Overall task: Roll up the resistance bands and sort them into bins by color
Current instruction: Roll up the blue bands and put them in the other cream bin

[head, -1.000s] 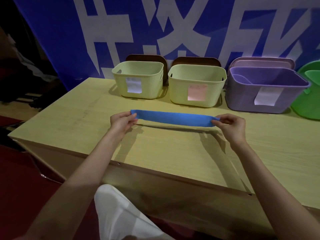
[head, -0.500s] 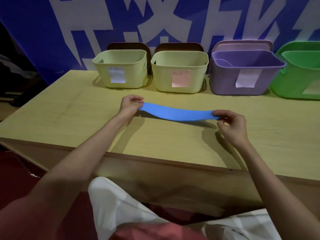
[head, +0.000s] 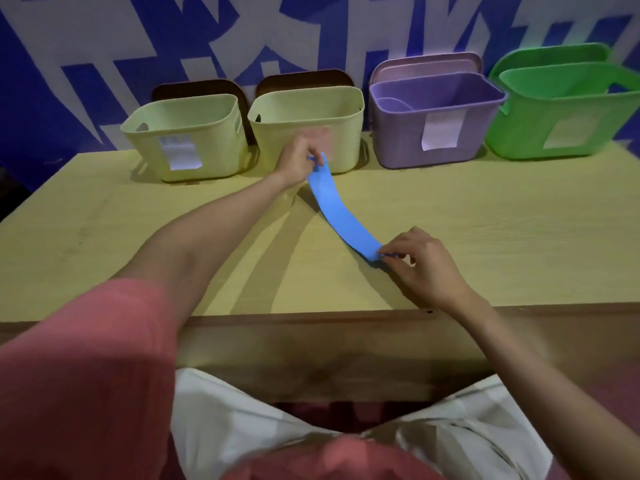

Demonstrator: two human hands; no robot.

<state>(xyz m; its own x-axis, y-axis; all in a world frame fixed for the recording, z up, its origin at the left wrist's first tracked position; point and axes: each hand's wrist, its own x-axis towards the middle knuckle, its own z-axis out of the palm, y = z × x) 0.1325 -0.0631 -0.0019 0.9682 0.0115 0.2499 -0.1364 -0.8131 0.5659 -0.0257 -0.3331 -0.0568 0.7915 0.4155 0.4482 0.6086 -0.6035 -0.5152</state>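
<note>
A flat blue resistance band [head: 341, 211] stretches diagonally over the wooden table [head: 502, 237]. My left hand [head: 299, 157] pinches its far end, close in front of the second cream bin [head: 306, 128]. My right hand [head: 420, 263] pinches its near end, low over the table. Along the back stand a cream bin [head: 187, 136] with a white label, the second cream bin with a pink label, a purple bin [head: 433, 116] and a green bin [head: 568, 109].
A blue banner with white characters [head: 242, 36] hangs behind the bins. Brown lids lean behind the two cream bins, and a pink lid behind the purple one. The table's front edge [head: 311, 313] runs just above my lap.
My left hand has carried its end of the band away from me toward the second cream bin. The band has swung from lying sideways to running diagonally. My right hand stayed near the front.
</note>
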